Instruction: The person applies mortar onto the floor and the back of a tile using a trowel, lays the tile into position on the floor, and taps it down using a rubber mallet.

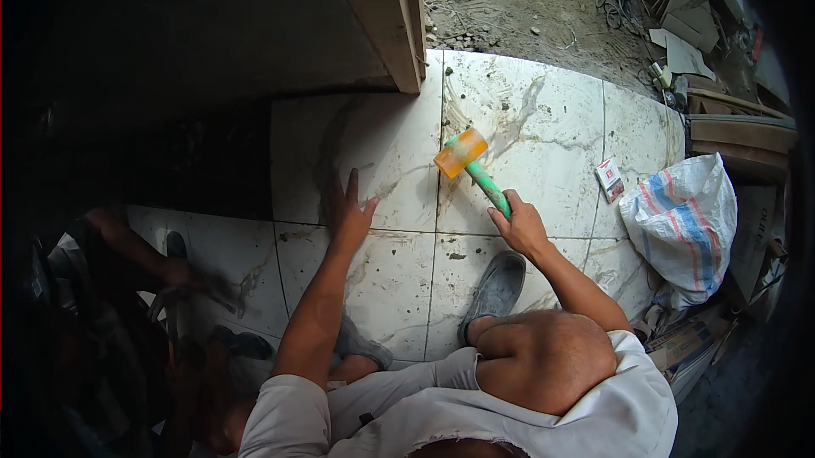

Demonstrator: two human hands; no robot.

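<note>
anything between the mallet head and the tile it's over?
Nothing visible. The orange mallet head sits over the tile joint, bare tile beneath. The left hand lies flat on the neighbouring tile, left of it; the right hand grips the green handle.

White marble-look floor tiles (543, 118), bare dirt (518, 0) beyond – wood beam (399, 16)
</note>
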